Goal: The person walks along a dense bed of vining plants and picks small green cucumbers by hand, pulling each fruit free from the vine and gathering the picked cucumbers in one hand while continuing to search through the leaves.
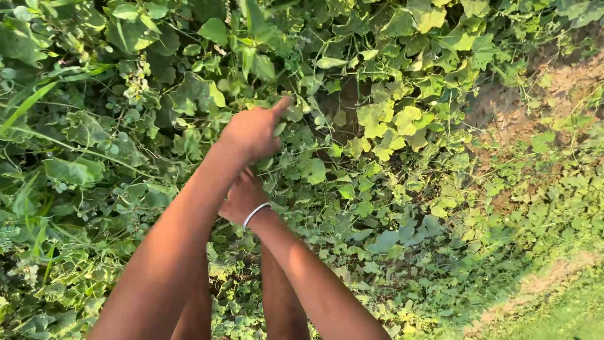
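Both hands are in among a thick mat of vine leaves [377, 119] growing over the ground. The left hand [251, 131] is stretched forward into the foliage, its fingers curled loosely with the thumb pointing up and away; whether that grip has hold of a stem or leaf I cannot tell, since the palm side faces away from the camera. The right hand [242, 196], with a pale bangle [255, 214] at the wrist, sits lower and just behind the left forearm, touching or nearly touching it; most of it is hidden, so the state of its grip cannot be told either.

As for progress, nothing picked or cut shows in either hand, and no gathered pile or container is in view, so the work looks to be at the reaching and searching stage among the leaves.

The setting is outdoors in strong sun. The vines cover nearly all the ground, with long grass blades [25, 104] at the left edge, a patch of bare brown soil [560, 82] at the upper right, and short grass [566, 315] at the lower right corner.
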